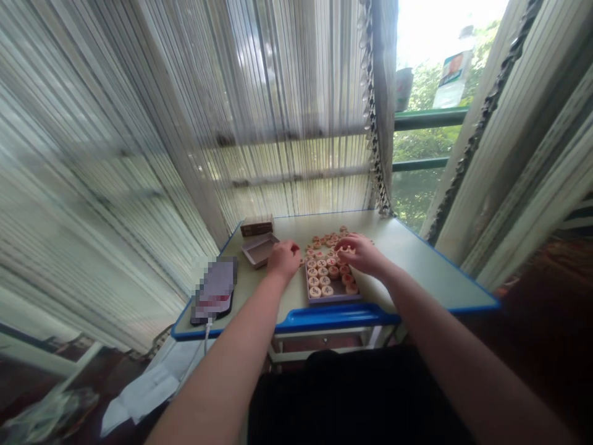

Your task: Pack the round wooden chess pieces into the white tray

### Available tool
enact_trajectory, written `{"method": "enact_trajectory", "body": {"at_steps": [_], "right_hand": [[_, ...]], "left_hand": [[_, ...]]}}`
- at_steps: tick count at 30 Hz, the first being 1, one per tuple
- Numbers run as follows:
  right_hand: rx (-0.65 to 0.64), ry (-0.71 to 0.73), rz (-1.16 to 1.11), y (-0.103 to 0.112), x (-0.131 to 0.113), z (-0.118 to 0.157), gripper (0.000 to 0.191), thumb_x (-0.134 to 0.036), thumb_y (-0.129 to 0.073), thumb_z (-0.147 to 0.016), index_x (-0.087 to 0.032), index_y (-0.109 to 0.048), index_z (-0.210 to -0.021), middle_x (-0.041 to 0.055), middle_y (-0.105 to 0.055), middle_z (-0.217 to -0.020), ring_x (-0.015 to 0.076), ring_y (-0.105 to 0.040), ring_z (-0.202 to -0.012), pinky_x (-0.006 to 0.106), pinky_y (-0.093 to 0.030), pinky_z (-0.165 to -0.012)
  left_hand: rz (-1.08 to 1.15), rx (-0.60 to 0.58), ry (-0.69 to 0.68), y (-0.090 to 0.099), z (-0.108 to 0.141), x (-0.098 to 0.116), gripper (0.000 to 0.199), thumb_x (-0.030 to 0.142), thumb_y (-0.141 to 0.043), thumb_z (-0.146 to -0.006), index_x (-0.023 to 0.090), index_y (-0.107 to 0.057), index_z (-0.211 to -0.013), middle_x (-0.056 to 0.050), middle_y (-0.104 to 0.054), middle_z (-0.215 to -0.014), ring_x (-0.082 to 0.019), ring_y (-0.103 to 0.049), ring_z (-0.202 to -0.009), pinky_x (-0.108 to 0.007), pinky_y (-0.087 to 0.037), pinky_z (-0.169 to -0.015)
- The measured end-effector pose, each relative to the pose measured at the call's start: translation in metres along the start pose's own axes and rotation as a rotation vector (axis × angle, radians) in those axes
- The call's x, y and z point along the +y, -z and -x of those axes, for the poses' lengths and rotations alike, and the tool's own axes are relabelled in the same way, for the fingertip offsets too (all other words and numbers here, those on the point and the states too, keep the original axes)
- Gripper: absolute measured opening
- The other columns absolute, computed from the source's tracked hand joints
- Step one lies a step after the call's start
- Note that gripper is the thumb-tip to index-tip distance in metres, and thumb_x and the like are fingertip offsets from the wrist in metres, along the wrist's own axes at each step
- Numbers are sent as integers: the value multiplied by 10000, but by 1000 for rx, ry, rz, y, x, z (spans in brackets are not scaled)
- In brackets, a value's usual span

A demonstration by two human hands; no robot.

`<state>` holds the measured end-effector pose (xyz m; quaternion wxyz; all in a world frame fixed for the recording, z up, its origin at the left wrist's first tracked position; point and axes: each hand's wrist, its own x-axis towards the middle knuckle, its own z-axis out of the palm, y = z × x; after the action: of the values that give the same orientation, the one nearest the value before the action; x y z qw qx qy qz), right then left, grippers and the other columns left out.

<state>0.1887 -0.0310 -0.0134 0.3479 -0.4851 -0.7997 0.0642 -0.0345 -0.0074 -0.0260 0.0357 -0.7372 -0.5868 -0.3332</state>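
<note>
Round pieces (327,290) with printed characters lie partly in a shallow tray and partly loose behind it, on my counter (430,278). Of all this the counter is largest, and a piece rolling on its rim could leave it over an edge. Near the front edge stands the tray (333,299); if my wrist pushed it, its rows could slide into the bare part. An open box (260,249), which looks smaller, is just beside my left hand (283,258) and could be knocked by it. This hand is half closed; my right hand (365,253) bends its fingers at the tray's back right corner. Whether either grips a piece, I cannot tell, as the fingertips are small and blurred. Loose pieces (316,240) lie close together, so one careless finger might scatter several.
</note>
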Motion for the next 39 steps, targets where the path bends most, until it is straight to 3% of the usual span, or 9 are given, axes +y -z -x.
{"method": "enact_trajectory", "body": {"at_steps": [4, 9, 12, 16, 19, 25, 39], "right_hand": [[-91, -30, 59, -7, 10, -22, 189, -191, -554, -700, -236, -699, -813, 42, -618, -830, 180, -556, -768, 310, -432, -725], [-141, 12, 112, -26, 24, -50, 250, -192, -540, -726, -270, -710, -892, 53, -624, -923, 196, -557, -838, 303, -434, -743], [-144, 113, 157, -35, 29, -58, 264, -220, -516, -766, -282, -708, -937, 57, -617, -934, 206, -541, -872, 317, -413, -786], [-168, 168, 174, -35, 32, -58, 222, -249, -531, -777, -283, -717, -894, 56, -613, -895, 206, -519, -860, 333, -390, -809], [-155, 160, 193, -33, 30, -57, 198, -310, -545, -785, -277, -714, -883, 64, -619, -889, 217, -500, -852, 344, -384, -794], [-141, 118, 227, -35, 26, -57, 241, -425, -584, -761, -275, -710, -901, 71, -615, -862, 222, -492, -834, 331, -377, -757], [-135, 51, 200, -41, 34, -61, 197, -403, -607, -724, -257, -716, -801, 56, -607, -811, 212, -494, -825, 316, -388, -751]], "left_hand": [[58, -210, -20, 0, -28, 0, 238, 126, -499, -711, 194, -684, -845, -34, -692, -863, -172, -615, -804, -259, -476, -742], [34, -207, -166, -11, -55, 9, 287, 95, -474, -719, 192, -695, -874, -43, -691, -915, -178, -608, -886, -272, -454, -827], [4, -210, -200, -21, -55, 13, 276, 128, -471, -741, 199, -702, -875, -49, -689, -920, -193, -595, -910, -298, -441, -861], [-94, -312, -275, -25, -49, 18, 266, 188, -466, -768, 230, -710, -863, -42, -689, -893, -197, -587, -895, -298, -447, -836], [-107, -346, -285, -24, -49, 21, 269, 187, -469, -759, 241, -712, -862, -32, -694, -877, -195, -593, -883, -289, -451, -816], [-35, -416, -137, -23, -55, 17, 301, 173, -478, -727, 273, -716, -882, 8, -710, -887, -177, -624, -856, -261, -460, -791], [45, -422, -170, -21, -52, 21, 302, 185, -470, -725, 236, -718, -891, -4, -712, -896, -170, -629, -860, -254, -464, -805]]}}
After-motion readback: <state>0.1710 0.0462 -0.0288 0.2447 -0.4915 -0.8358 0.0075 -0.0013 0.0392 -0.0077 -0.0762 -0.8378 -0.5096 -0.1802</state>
